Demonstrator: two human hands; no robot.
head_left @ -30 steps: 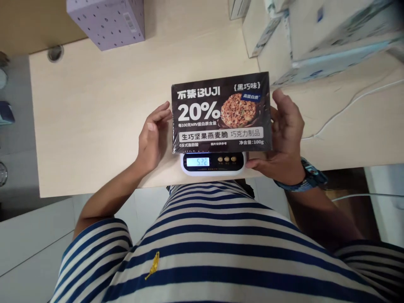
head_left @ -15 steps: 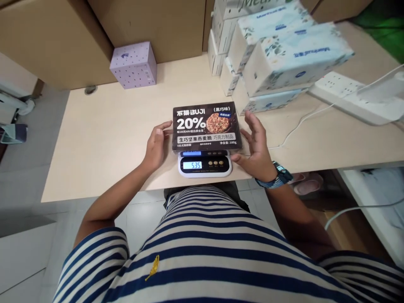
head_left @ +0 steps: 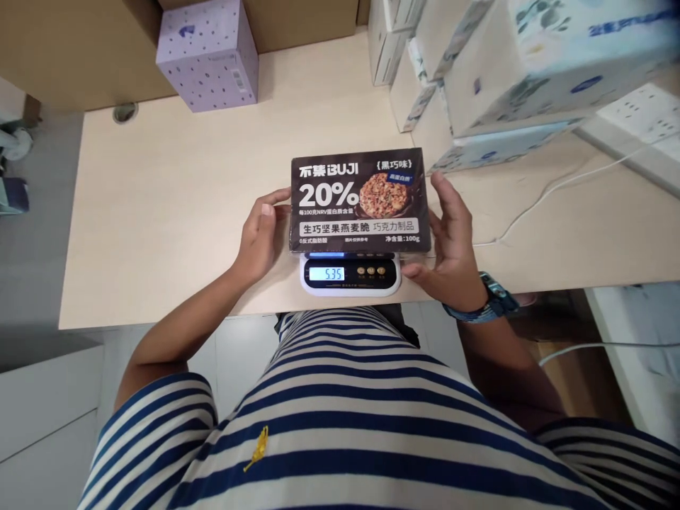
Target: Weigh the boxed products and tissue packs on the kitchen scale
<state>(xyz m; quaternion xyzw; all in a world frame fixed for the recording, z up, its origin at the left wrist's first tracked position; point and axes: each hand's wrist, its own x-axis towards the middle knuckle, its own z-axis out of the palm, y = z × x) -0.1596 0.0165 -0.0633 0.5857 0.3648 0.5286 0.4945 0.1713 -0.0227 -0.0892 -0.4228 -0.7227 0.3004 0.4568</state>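
A dark brown snack box point(head_left: 329, 230) with white lettering and a picture of a nut-covered disc rests on a kitchen scale point(head_left: 348, 289). It covers the scale's platform; the lit display point(head_left: 326, 273) reads about 5.35. My left hand point(head_left: 259, 237) is at the box's left edge, fingers stretched out behind it; whether they touch it I cannot tell. On the other side my right hand point(head_left: 450, 244), a watch point(head_left: 491, 296) on its wrist, stands with fingers and thumb apart, the thumb close to the scale's right corner. Neither hand grips the box.
A lilac box point(head_left: 212, 64) stands at the back left of the wooden table point(head_left: 170, 191), in front of cardboard. Stacked tissue packs point(head_left: 510, 92) fill the back right. A white cable point(head_left: 552, 188) crosses the right side, near a power strip point(head_left: 637, 113). A cable hole point(head_left: 125, 113) is at the back left.
The view tilts up and back again, shifting everything in it. The display goes from a blurred reading to 5.35. The box stays on the scale, my hands staying beside it.
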